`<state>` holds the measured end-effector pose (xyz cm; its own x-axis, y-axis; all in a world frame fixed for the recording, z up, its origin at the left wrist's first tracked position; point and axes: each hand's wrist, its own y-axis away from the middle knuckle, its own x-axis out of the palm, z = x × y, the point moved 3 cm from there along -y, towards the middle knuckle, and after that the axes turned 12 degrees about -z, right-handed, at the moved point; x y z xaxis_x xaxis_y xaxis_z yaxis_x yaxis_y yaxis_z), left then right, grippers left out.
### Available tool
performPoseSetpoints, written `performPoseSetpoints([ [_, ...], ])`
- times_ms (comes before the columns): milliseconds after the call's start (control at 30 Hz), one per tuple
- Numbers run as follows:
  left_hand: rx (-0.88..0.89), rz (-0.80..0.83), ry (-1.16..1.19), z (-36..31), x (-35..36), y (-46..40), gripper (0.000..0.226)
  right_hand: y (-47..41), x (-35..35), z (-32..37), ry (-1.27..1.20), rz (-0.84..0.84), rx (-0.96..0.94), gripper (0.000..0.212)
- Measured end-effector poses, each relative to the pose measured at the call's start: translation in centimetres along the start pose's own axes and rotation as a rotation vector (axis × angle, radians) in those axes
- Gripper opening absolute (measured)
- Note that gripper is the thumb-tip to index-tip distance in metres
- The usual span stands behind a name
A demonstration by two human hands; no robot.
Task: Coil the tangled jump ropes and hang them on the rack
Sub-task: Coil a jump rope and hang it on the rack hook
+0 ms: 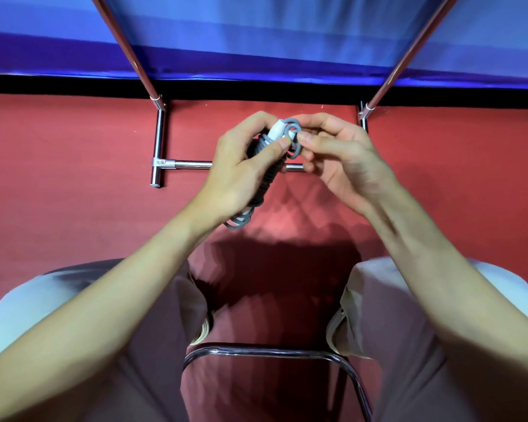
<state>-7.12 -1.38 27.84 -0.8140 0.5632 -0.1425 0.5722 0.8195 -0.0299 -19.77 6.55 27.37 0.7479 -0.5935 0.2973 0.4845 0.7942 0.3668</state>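
While my left hand (pixel 241 166) grips the coiled rope (pixel 267 175) at frame centre, my right hand (pixel 336 153) pinches its last grey loop; I should tuck that snugly, keeping the coil tight; the rack (pixel 160 141) stands behind.

Surface: red carpeted floor (pixel 73 147).
On it: chrome tubular rack base (pixel 159 141); curved chrome chair-frame tube (pixel 265 350), contact unclear.

Both bare forearms are reaching forward, meeting ahead of the knees. The left hand (pixel 238 169) is gripping with curled fingers (pixel 282 144); the right hand (pixel 339 156) is pinching, palm turned inward.
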Motion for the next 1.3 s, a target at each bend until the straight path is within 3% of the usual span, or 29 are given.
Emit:
performPoseSetpoints([
  [100, 0.008, -0.018, -0.033, 0.2, 0.3, 0.2, 0.011, 0.1, 0.1, -0.1, -0.049, -0.063, 0.043, 0.011],
  [267, 0.012, -0.025, -0.152, 1.4, 0.4, 0.4, 0.012, 0.3, 0.3, -0.2, 0.142, -0.173, -0.131, 0.014],
  [500, 0.323, -0.05, -0.462, 0.7, 1.0, 0.8, 0.014, 0.7, 0.8, -0.4, 0.12, -0.364, -0.241, 0.028],
  [600, 0.332, -0.054, -0.444, 0.6, 1.1, 1.0, 0.011, 0.9, 1.0, -0.8, 0.07, -0.43, -0.26, 0.031],
  [700, 0.237, -0.058, -0.369, 0.5, 0.8, 0.6, 0.01, 0.7, 0.8, -0.7, 0.005, -0.378, -0.141, 0.028],
  [833, 0.065, -0.081, -0.195, 0.4, 0.4, 0.3, 0.011, 0.4, 0.3, -0.3, -0.154, -0.177, 0.083, 0.014],
  [1033, -0.063, -0.109, 0.027, 0.2, -0.3, -0.5, 0.011, 0.4, 0.1, -0.2, 0.049, 0.005, -0.08, 0.022],
  [1300, -0.172, -0.09, 0.196, 0.4, -0.1, -0.8, 0.017, 0.0, 0.7, -0.3, 0.043, -0.055, -0.185, 0.024],
])
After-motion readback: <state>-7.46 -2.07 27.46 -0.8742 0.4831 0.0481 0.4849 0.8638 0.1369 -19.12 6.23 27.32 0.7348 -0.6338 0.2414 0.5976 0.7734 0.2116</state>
